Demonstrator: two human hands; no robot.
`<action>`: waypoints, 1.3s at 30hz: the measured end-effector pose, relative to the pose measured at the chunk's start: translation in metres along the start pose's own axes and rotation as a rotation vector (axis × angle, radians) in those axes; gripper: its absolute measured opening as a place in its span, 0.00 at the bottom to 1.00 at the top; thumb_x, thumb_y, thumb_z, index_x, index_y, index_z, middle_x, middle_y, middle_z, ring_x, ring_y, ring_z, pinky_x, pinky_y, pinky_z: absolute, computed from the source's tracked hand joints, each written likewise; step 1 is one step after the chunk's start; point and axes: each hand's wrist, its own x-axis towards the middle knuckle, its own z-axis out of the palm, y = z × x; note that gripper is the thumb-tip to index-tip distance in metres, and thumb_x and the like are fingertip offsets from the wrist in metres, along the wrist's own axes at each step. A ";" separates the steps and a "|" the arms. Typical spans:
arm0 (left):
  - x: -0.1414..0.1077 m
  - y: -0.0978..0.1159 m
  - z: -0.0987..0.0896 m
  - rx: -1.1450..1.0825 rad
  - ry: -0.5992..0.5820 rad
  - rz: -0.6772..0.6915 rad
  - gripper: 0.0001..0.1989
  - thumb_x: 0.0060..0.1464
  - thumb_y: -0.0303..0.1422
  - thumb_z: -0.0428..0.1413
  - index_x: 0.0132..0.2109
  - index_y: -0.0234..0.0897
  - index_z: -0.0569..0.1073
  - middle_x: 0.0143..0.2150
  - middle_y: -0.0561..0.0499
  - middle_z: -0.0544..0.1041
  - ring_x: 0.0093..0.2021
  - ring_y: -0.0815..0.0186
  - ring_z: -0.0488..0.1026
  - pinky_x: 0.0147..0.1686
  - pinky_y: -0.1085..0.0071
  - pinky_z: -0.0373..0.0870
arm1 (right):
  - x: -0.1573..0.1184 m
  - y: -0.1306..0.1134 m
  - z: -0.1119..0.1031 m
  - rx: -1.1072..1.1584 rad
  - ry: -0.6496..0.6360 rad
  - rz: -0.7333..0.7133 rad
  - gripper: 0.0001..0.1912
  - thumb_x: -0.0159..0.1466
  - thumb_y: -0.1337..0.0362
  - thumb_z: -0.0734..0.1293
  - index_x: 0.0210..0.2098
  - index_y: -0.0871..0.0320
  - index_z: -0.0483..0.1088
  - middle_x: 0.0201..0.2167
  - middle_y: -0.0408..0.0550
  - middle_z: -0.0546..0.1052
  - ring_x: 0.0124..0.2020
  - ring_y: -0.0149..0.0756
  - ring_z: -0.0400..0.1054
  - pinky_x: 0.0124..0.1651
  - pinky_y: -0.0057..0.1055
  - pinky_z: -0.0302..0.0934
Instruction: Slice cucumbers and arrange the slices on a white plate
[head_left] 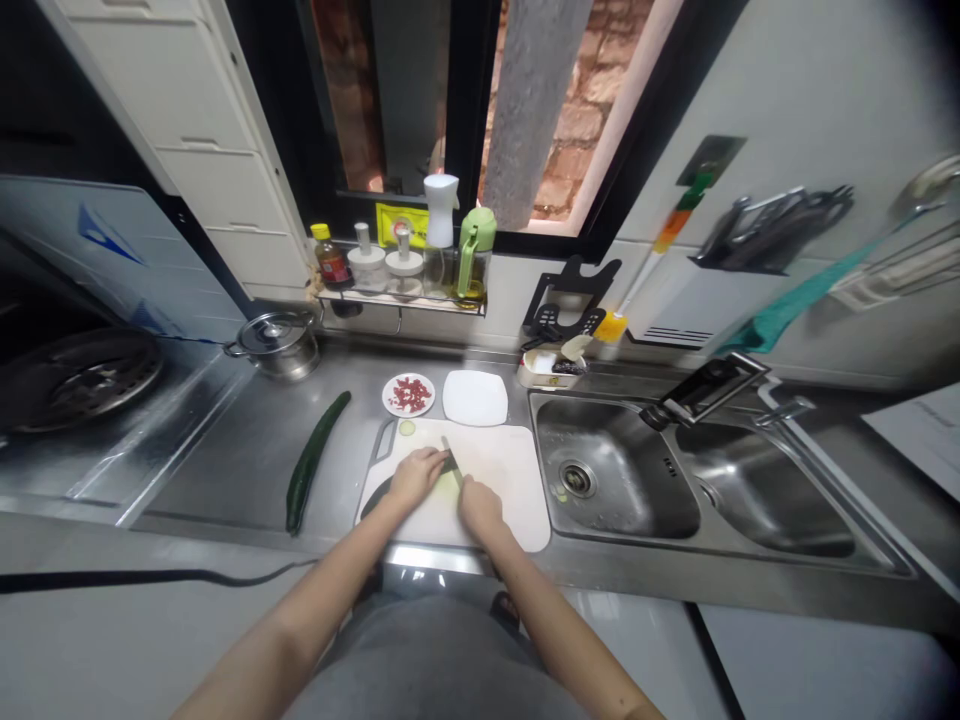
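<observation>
On a white cutting board [517,490] my left hand [417,476] is closed over a dark green cucumber [375,498], pressing it down; much of the cucumber is hidden under the hand. My right hand [480,508] grips the handle of a knife [452,457], its blade pointing away from me and close beside my left fingertips. Pale green cucumber pieces [448,490] lie between the two hands, too small to make out singly. A round slice [406,427] rests near the board's grey handle. Another whole cucumber [318,462] lies on the steel counter to the left.
Behind the board stand a plate of chopped red pieces [409,395] and a white square plate [475,398]. A lidded pot [276,345] sits at the back left. To the right is a double sink [615,465] with a faucet [705,390]. Bottles fill a wall rack [405,298].
</observation>
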 end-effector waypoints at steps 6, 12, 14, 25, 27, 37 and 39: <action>0.001 0.003 -0.003 -0.016 -0.029 -0.033 0.15 0.62 0.33 0.48 0.52 0.43 0.74 0.46 0.47 0.76 0.46 0.64 0.71 0.48 0.70 0.67 | -0.015 0.014 0.009 -0.017 -0.011 0.019 0.17 0.65 0.73 0.52 0.48 0.63 0.67 0.39 0.61 0.77 0.44 0.41 0.72 0.42 0.32 0.61; 0.003 0.007 -0.011 -0.032 -0.088 -0.085 0.16 0.62 0.35 0.47 0.53 0.44 0.73 0.46 0.49 0.76 0.47 0.64 0.72 0.47 0.70 0.67 | -0.019 0.034 0.001 0.058 -0.027 -0.032 0.16 0.67 0.66 0.53 0.46 0.62 0.68 0.40 0.59 0.77 0.43 0.40 0.72 0.39 0.29 0.58; 0.003 0.009 -0.014 -0.060 -0.084 -0.095 0.16 0.62 0.35 0.47 0.53 0.43 0.73 0.46 0.48 0.76 0.47 0.64 0.72 0.48 0.70 0.67 | -0.019 0.040 -0.004 0.056 -0.016 -0.045 0.16 0.68 0.65 0.53 0.46 0.61 0.68 0.39 0.58 0.77 0.42 0.39 0.72 0.38 0.28 0.57; -0.006 0.002 -0.008 -0.161 0.061 -0.139 0.16 0.60 0.36 0.49 0.51 0.40 0.74 0.50 0.45 0.75 0.51 0.62 0.71 0.53 0.65 0.66 | -0.015 0.063 -0.024 -0.145 0.195 0.014 0.15 0.70 0.63 0.51 0.48 0.56 0.67 0.43 0.52 0.71 0.35 0.32 0.69 0.35 0.28 0.53; -0.005 -0.002 -0.009 -0.197 0.140 -0.194 0.16 0.61 0.36 0.49 0.50 0.38 0.75 0.50 0.45 0.76 0.52 0.61 0.70 0.55 0.63 0.65 | -0.015 0.065 -0.027 -0.205 0.263 -0.011 0.15 0.69 0.65 0.53 0.49 0.54 0.68 0.44 0.51 0.69 0.35 0.31 0.67 0.35 0.29 0.51; 0.019 0.012 -0.042 -0.376 0.202 -0.166 0.15 0.58 0.40 0.53 0.47 0.39 0.77 0.49 0.46 0.76 0.51 0.60 0.71 0.56 0.61 0.64 | -0.014 0.075 -0.032 -0.290 0.590 -0.207 0.22 0.64 0.71 0.59 0.56 0.50 0.67 0.49 0.56 0.68 0.42 0.38 0.61 0.46 0.35 0.46; 0.020 0.022 -0.049 -0.309 0.144 -0.117 0.17 0.56 0.42 0.55 0.48 0.41 0.77 0.51 0.46 0.75 0.52 0.59 0.69 0.57 0.59 0.62 | -0.014 0.076 -0.032 -0.287 0.617 -0.235 0.22 0.63 0.71 0.59 0.55 0.50 0.68 0.51 0.56 0.68 0.43 0.39 0.61 0.48 0.37 0.45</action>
